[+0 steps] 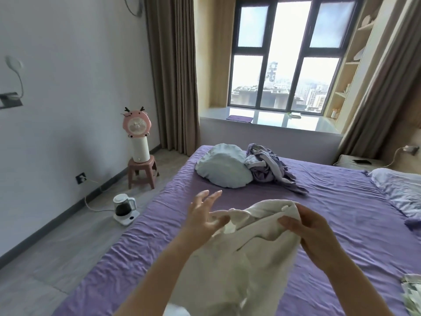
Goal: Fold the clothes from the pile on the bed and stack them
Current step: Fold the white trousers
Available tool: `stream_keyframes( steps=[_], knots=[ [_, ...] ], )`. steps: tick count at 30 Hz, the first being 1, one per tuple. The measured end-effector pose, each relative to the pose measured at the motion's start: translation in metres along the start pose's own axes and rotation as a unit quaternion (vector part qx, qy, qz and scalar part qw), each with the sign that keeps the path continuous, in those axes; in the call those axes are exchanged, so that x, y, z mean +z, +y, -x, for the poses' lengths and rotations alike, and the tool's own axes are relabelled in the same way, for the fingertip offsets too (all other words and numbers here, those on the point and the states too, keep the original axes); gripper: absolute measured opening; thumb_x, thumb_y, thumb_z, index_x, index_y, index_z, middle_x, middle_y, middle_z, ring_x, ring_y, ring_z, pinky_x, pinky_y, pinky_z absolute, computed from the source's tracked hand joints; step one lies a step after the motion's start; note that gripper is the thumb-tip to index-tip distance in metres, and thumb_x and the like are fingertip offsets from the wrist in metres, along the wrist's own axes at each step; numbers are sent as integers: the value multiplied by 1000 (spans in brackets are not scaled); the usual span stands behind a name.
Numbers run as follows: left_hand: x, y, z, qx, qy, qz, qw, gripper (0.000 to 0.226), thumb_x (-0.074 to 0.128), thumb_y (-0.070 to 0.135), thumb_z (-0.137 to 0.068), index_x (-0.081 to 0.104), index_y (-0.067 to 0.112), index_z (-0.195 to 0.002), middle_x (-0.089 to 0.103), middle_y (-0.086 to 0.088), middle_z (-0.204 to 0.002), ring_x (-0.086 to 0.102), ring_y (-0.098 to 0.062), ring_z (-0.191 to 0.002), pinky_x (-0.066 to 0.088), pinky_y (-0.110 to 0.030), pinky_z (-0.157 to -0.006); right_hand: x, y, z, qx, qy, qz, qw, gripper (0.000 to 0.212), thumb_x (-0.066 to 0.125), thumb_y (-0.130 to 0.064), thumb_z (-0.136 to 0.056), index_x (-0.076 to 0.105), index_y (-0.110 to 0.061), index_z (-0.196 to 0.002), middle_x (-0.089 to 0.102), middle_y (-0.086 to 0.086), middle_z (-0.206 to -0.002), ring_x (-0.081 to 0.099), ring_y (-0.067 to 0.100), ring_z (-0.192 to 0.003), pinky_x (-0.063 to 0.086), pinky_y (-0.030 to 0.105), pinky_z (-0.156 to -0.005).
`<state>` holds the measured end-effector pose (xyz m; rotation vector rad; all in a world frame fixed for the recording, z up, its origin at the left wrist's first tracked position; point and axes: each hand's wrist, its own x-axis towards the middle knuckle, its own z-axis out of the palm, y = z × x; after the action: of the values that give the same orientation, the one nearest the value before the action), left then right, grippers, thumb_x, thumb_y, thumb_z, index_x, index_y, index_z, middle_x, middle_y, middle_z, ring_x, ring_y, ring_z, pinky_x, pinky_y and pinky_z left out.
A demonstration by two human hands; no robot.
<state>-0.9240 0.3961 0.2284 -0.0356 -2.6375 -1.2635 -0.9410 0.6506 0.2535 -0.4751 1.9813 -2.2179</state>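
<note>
A cream-white garment (248, 254) hangs in front of me above the purple bed (341, 224). My right hand (312, 226) grips its upper right edge, fingers curled over the cloth. My left hand (205, 213) is at the garment's upper left corner with fingers spread and straight; the cloth touches its palm side. A pile of lilac and grey clothes (271, 169) lies at the far side of the bed. A patterned piece of cloth (412, 293) shows at the lower right edge.
A pale blue pillow (223, 166) lies beside the pile, another pillow (401, 190) at the right. On the floor to the left stand a kettle (124, 208) and a pink fan (137, 126) on a stool. A window sill is behind.
</note>
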Motion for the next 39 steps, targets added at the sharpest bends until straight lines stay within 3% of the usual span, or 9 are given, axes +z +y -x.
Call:
stream_keyframes(
  steps=[8, 11, 14, 19, 22, 28, 32, 36, 39],
  knots=[
    [50, 50, 65, -130, 50, 16, 990, 47, 52, 65, -81, 58, 30, -113, 52, 8, -103, 57, -4, -85, 46, -25, -73, -19, -3, 41, -40, 137, 144, 979, 12, 74, -16, -77, 69, -24, -85, 70, -2, -80, 62, 11, -74, 48, 34, -69],
    [59, 83, 75, -169, -37, 236, 956, 49, 52, 71, -73, 63, 31, -100, 67, 5, -87, 67, -6, -68, 53, -27, -56, 2, 11, 49, -50, 153, 192, 968, 13, 76, -20, -76, 66, -21, -83, 66, -1, -74, 57, 13, -71, 44, 21, -64],
    [60, 92, 73, -222, -113, 366, 896, 45, 52, 67, -82, 69, 29, -97, 73, 0, -86, 69, -14, -78, 56, -32, -70, 33, 33, 65, -42, 154, 157, 975, 14, 77, -19, -76, 66, -21, -86, 68, -5, -78, 58, 6, -72, 42, 11, -62],
    [56, 48, 86, -264, -35, 392, 880, 35, 73, 13, -81, 53, 10, -109, 63, -8, -104, 64, -22, -86, 53, -30, -71, 78, 78, 99, -40, 8, 108, 993, 42, 65, -1, -85, 67, -33, -112, 65, -12, -119, 57, 0, -113, 48, 21, -91],
    [39, 21, 98, -262, -15, 442, 858, 50, 55, -20, -82, 46, 6, -124, 67, -11, -111, 68, -21, -84, 57, -28, -66, 76, 86, 95, -36, 23, 157, 987, 46, 69, 1, -81, 71, -44, -88, 70, -2, -106, 64, 10, -100, 50, 21, -80],
    [-31, 24, 93, -91, -72, 318, 941, 59, 65, -12, -79, 53, 17, -128, 60, -8, -79, 47, -20, -77, 49, -23, -73, 59, 35, 34, -137, -59, 299, 943, 38, 62, -37, -85, 48, -40, -120, 47, -26, -127, 38, -7, -127, 30, 12, -103],
    [-86, 59, 70, 17, -69, 268, 961, 55, 65, -8, -81, 61, 32, -119, 69, 12, -79, 57, -12, -73, 50, -20, -71, 63, -2, 3, -206, -85, 371, 902, 40, 59, -62, -75, 48, -49, -112, 50, -36, -108, 44, -14, -108, 32, 6, -91],
    [-114, 62, 52, 26, -7, 203, 979, 40, 69, 4, -83, 67, 34, -110, 64, -4, -97, 60, -18, -88, 55, -37, -82, 70, -13, -8, -205, -27, 295, 933, 22, 73, -52, -71, 60, -34, -73, 59, -15, -71, 49, 1, -65, 36, 11, -59],
    [-106, 31, 56, -17, -24, 170, 985, 32, 71, 8, -83, 67, 28, -107, 59, -13, -94, 56, -18, -82, 52, -32, -79, 84, 4, -2, -178, -12, 274, 945, 14, 78, -30, -74, 64, -33, -73, 60, -13, -74, 52, 5, -66, 41, 16, -61]
  ],
)
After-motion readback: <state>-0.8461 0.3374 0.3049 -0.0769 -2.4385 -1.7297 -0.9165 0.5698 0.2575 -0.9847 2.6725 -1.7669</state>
